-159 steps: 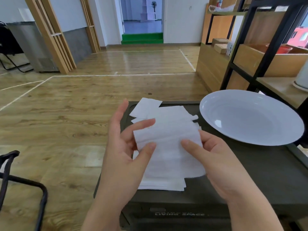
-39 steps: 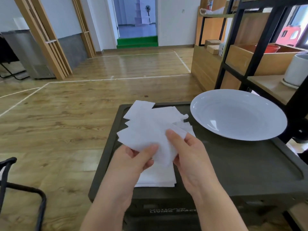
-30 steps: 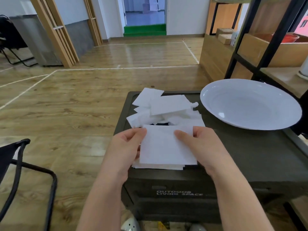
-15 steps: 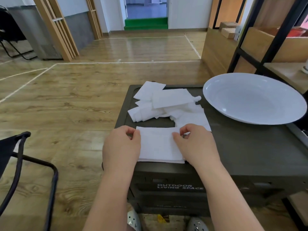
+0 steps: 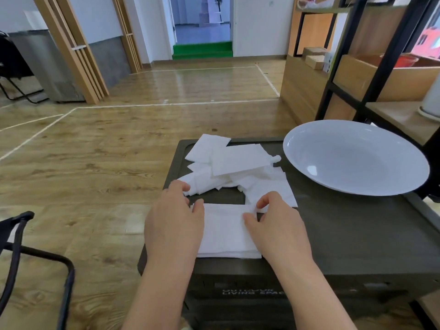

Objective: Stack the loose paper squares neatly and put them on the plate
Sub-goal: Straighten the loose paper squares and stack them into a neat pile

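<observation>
Neat stack [image 5: 226,231] of paper squares low in the middle of the frame, flat on the dark box [image 5: 352,234]. Loose squares [image 5: 234,166] in a messy heap just above it, some overlapping, a bare strip of box between heap and stack. Left hand [image 5: 175,225] on the stack's left edge, fingers curled down over it, fingertips close to the heap. Right hand [image 5: 277,225] on the right edge, thumb on top of the stack, bent fingers at the far right corner, touching a loose square there; pinching it or only squaring the corner, cannot tell.

Step in hand, by the look of it: tidying the stack, edges pushed straight from both sides. Still far from done: many squares loose, nothing on the plate [image 5: 357,182]. Next move likely: pick one more square from the heap, lay it flat on top, corners matched. Thin soft paper, so a light touch needed, or the stack slides crooked.

Plate white and wide, right of the heap, on the far right part of the box. Wooden floor [image 5: 119,151] all around. Black and wood shelves [image 5: 371,75] at upper right. Doorway with a green step [image 5: 202,50] at top middle. Black chair frame [image 5: 35,256] at lower left.
</observation>
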